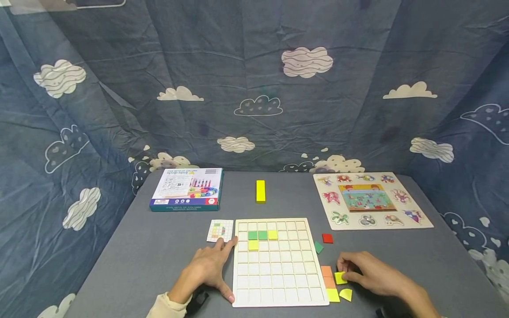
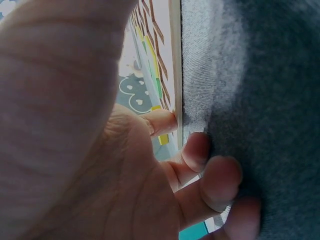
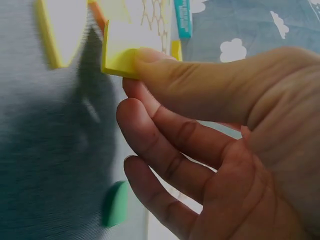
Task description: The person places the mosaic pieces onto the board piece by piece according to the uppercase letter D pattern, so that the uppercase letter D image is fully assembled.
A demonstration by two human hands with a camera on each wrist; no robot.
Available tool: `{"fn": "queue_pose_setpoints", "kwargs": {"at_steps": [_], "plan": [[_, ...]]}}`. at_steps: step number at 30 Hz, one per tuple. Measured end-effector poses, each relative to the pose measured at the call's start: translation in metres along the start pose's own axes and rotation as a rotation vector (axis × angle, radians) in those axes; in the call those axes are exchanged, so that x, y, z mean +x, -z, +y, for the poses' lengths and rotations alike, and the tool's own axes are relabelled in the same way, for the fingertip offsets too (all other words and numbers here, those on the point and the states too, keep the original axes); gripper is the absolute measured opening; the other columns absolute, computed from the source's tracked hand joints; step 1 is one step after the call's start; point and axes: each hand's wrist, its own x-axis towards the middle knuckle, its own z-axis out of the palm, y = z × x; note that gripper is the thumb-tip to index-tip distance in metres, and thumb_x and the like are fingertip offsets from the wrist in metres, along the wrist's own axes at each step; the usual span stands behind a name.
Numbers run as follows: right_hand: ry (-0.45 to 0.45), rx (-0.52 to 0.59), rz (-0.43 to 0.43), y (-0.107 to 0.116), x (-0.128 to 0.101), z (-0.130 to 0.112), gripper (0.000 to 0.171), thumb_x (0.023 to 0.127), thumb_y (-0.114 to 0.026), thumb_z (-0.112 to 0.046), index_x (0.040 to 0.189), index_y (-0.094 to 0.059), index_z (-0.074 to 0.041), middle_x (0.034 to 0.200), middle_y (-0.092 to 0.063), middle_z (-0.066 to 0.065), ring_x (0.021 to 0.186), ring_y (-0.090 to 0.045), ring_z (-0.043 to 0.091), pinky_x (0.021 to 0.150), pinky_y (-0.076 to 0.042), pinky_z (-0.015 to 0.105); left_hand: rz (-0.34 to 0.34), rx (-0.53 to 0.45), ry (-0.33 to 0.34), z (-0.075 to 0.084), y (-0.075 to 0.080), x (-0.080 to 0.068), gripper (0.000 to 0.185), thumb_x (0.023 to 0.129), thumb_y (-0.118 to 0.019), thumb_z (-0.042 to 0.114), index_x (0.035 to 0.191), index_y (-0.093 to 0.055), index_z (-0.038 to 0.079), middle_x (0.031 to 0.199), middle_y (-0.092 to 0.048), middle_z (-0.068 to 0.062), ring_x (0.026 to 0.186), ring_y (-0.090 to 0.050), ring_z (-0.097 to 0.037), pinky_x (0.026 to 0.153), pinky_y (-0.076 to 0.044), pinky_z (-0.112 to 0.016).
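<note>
A white grid board (image 1: 278, 282) lies on the table, with two green square tiles (image 1: 257, 235) and two yellow square tiles (image 1: 253, 245) in its upper left cells. My left hand (image 1: 208, 267) rests at the board's left edge, thumb and index finger spread against it. Between thumb and fingertips, my right hand (image 1: 370, 274) pinches a yellow square tile (image 3: 119, 50), right of the board. Around it lie a yellow quarter-round tile (image 1: 346, 294), orange tiles (image 1: 327, 277), another yellow tile (image 1: 332, 295), a green tile (image 1: 318, 247) and a red tile (image 1: 327, 238).
A small pattern card (image 1: 220, 230) lies at the board's upper left. Farther back are a boxed game (image 1: 187, 190), a yellow block (image 1: 260, 191) and a wooden picture puzzle (image 1: 371, 221) at the right. A dark cloud-patterned cloth (image 1: 254, 128) hangs behind the table.
</note>
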Motion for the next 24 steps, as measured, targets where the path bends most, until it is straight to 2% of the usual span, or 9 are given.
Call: {"fn": "queue_pose_setpoints", "kwargs": {"at_steps": [4, 11, 16, 24], "plan": [[0.033, -0.020, 0.014, 0.006, 0.011, -0.010, 0.003, 0.098, -0.065, -0.018, 0.099, -0.063, -0.017, 0.085, -0.061, -0.011, 0.074, -0.051, -0.002, 0.064, -0.045, 0.023, 0.000, -0.002, 0.003, 0.000, 0.000, 0.000, 0.147, 0.035, -0.093, 0.066, 0.157, -0.026, 0.020, 0.145, -0.045, -0.023, 0.102, -0.062, -0.046, 0.085, -0.047, -0.061], [0.073, -0.087, 0.006, 0.007, 0.041, -0.030, 0.015, 0.102, -0.059, -0.020, 0.115, -0.066, -0.017, 0.089, -0.060, -0.009, 0.075, -0.048, -0.002, 0.066, -0.043, 0.022, 0.001, 0.008, 0.000, -0.001, 0.000, 0.000, 0.147, 0.035, -0.093, 0.068, 0.157, -0.026, 0.020, 0.141, -0.047, -0.020, 0.094, -0.063, -0.042, 0.080, -0.049, -0.058], [0.145, -0.114, -0.012, 0.002, 0.063, -0.040, 0.016, 0.104, -0.055, -0.016, 0.115, -0.065, -0.017, 0.098, -0.062, -0.007, 0.078, -0.049, 0.000, 0.070, -0.044, 0.024, 0.007, 0.009, -0.006, -0.001, 0.000, 0.000, 0.148, 0.034, -0.092, 0.068, 0.158, -0.025, 0.020, 0.141, -0.047, -0.019, 0.093, -0.063, -0.041, 0.080, -0.049, -0.058], [0.240, -0.158, -0.009, -0.012, 0.100, -0.056, 0.014, 0.102, -0.057, -0.013, 0.114, -0.065, -0.013, 0.086, -0.058, -0.009, 0.072, -0.046, 0.000, 0.067, -0.043, 0.022, 0.006, 0.024, 0.001, 0.000, -0.001, 0.000, 0.148, 0.034, -0.092, 0.069, 0.158, -0.026, 0.021, 0.139, -0.048, -0.017, 0.090, -0.063, -0.040, 0.078, -0.050, -0.055]]}}
